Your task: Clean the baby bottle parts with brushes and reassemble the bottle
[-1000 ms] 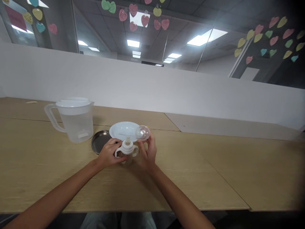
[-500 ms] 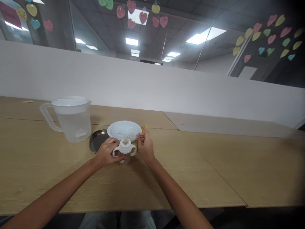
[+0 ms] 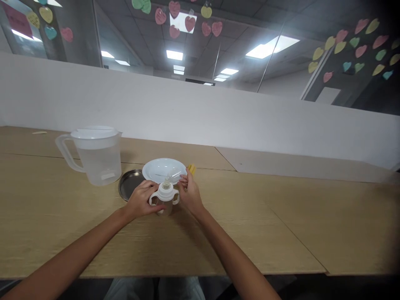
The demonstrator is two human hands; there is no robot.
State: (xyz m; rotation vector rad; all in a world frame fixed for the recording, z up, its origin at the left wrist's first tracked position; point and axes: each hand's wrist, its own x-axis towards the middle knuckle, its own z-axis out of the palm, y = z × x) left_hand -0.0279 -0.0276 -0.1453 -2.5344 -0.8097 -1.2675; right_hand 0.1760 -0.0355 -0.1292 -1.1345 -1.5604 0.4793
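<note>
A small clear bottle with a white two-handled collar and a clear nipple (image 3: 165,192) stands upright on the wooden table. My left hand (image 3: 142,200) is wrapped round its left side. My right hand (image 3: 189,192) is beside the bottle's right handle, its fingers closed on a small clear cap (image 3: 175,175) over the front right rim of a white bowl (image 3: 153,167). Something yellow (image 3: 191,168) shows just behind the right fingertips. A dark metal plate (image 3: 127,185) lies left of the bowl, partly behind my left hand.
A large translucent pitcher (image 3: 101,160) with a white lid and a handle stands at the left, beyond the metal plate. A white wall (image 3: 187,112) runs behind the wooden table (image 3: 250,216). A small flat light piece (image 3: 39,132) lies at the back left.
The clear cap at my right fingers now shows over the bowl, and more of the yellow thing is visible. My left hand keeps its hold on the bottle. The view has shifted slightly.
</note>
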